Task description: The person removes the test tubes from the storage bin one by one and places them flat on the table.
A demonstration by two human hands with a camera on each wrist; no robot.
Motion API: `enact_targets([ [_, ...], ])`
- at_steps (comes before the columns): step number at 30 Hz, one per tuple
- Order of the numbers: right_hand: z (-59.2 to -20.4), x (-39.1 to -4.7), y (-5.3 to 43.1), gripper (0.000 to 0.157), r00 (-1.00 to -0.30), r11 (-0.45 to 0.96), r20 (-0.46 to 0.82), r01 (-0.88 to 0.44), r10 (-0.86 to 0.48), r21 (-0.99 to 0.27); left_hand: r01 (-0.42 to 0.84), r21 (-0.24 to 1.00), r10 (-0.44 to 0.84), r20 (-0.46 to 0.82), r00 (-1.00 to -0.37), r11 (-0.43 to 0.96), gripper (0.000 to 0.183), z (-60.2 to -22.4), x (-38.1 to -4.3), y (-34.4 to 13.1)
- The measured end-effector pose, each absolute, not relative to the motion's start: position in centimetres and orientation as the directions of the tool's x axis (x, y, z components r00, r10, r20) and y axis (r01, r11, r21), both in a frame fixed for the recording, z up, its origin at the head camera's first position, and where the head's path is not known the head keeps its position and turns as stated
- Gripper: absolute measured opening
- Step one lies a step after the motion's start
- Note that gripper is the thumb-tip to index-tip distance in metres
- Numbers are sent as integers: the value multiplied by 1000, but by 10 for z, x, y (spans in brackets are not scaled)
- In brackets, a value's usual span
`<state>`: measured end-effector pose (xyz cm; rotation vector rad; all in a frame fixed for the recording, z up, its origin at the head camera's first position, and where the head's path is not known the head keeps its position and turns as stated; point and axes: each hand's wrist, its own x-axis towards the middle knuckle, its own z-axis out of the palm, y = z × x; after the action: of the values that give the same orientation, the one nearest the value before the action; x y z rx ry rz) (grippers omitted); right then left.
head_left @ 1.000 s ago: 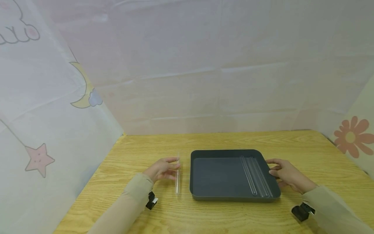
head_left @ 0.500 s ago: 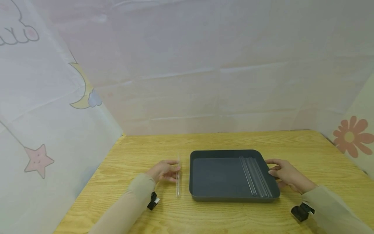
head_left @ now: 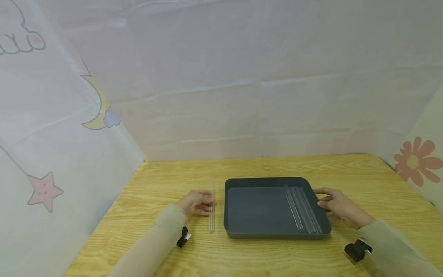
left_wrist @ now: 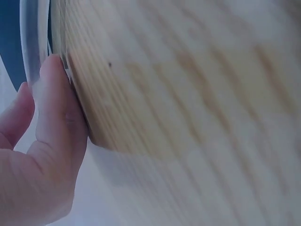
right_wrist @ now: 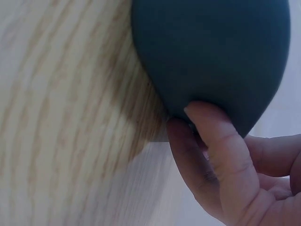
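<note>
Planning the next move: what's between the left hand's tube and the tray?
Head view: just a bare strip of table between tube and tray.

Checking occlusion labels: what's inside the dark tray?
Clear tubes, side by side at the right end of the tray; count unclear. Left of them, only its floor shows. The near wall covers its inner face.

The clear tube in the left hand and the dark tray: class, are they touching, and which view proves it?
Apart. The head view shows a plain strip of table between the clear tube and the near-left side of the dark tray.
</note>
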<state>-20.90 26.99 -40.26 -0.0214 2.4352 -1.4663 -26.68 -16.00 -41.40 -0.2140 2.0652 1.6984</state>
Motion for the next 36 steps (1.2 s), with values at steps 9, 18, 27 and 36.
enact_targets([
  [9, -403, -210, 272, 52, -955, 513, -244, 127, -169, -849, -362, 883, 135, -414, -900, 297, 52, -416, -266, -154],
  [18, -403, -209, 272, 51, -957, 490, -239, 131, -166, -862, -370, 879, 105, -417, -903, 301, 47, -418, -269, -152],
  [27, -403, -209, 272, 51, -956, 476, -240, 134, -169, -869, -347, 878, 110, -401, -910, 331, 49, -416, -266, -152],
  [36, -404, -209, 272, 51, -956, 481, -238, 131, -169, -867, -342, 874, 104, -398, -911, 344, 48, -416, -265, -156],
])
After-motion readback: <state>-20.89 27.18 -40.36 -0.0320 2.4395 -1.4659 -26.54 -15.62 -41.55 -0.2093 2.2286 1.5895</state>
